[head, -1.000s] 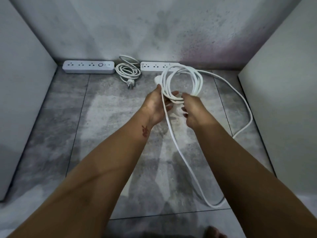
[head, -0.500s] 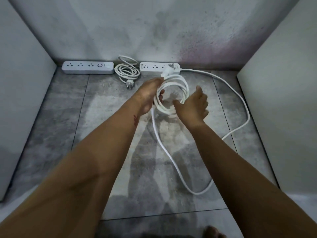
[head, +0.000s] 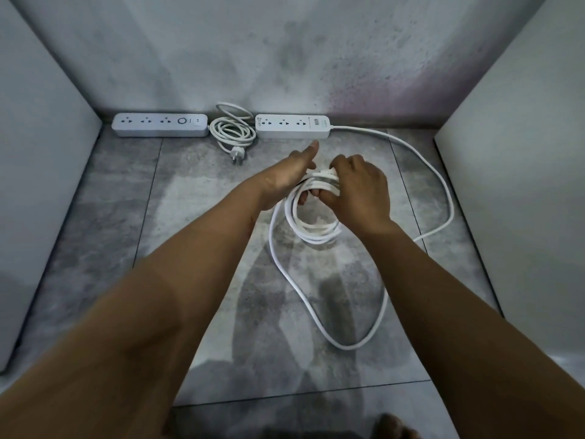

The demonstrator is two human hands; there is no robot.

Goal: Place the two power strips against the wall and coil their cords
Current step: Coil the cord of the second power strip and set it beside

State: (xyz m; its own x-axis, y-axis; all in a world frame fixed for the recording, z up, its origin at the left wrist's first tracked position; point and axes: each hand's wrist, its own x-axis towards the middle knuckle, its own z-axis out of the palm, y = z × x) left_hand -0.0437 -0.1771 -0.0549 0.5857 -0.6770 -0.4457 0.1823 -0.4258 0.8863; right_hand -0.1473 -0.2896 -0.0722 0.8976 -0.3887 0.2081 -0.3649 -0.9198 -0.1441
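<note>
White plastic, both units: left power strip and right power strip lie flat on the grey tiled floor, backs against the wall, end to end with a gap between them. In the gap lies the coiled cord of the left unit, its plug on the floor at the coil's near edge.

The long cord leaves the right end of the right power strip, sweeps out to the right, loops back across the floor toward the camera and rises into a partly wound bundle in front of that strip.

Left hand: fingers passed through the bundle and curled round its turns, thumb straight, pointing at the strip. Right hand: fingers closed over the top of the bundle, gripping the turns together. Cannot tell whether the bundle's lower edge touches the floor.
</note>
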